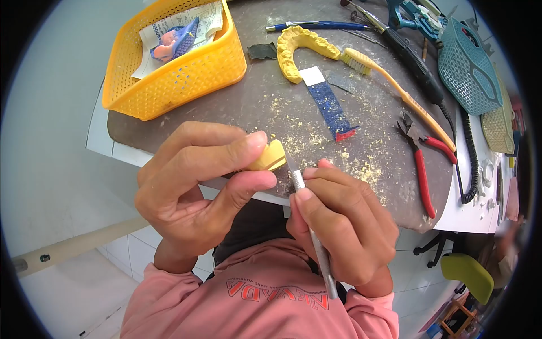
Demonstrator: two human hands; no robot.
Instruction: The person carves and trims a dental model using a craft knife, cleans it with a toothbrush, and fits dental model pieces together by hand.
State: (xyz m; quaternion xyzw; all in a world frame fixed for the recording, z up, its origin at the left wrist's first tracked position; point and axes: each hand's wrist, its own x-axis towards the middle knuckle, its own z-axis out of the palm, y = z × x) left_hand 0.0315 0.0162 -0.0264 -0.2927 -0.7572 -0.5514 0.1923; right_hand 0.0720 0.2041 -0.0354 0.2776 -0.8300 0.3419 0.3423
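Observation:
Between the thumb and fingers of my left hand (200, 178) is a small yellow plaster piece (270, 156), part of it covered by the fingertips. My right hand (344, 226) grips a silver craft knife (316, 248) by its knurled collar, handle slanting down toward my shirt. The knife's thin blade points up beside the right edge of the plaster piece; whether it touches, I cannot tell. Behind both hands, a yellow plaster dental arch model (291, 52) lies on the dark work surface (254, 107) among pale yellow shavings (364, 169).
A yellow basket (180, 85) with paper and a blue-and-pink item stands at left. At right lie a toothbrush (406, 96), red-handled cutters (420, 164), and a black handpiece (415, 68) with coiled cord. A blue strip (327, 107) lies mid-surface; a teal basket (471, 70) stands far right.

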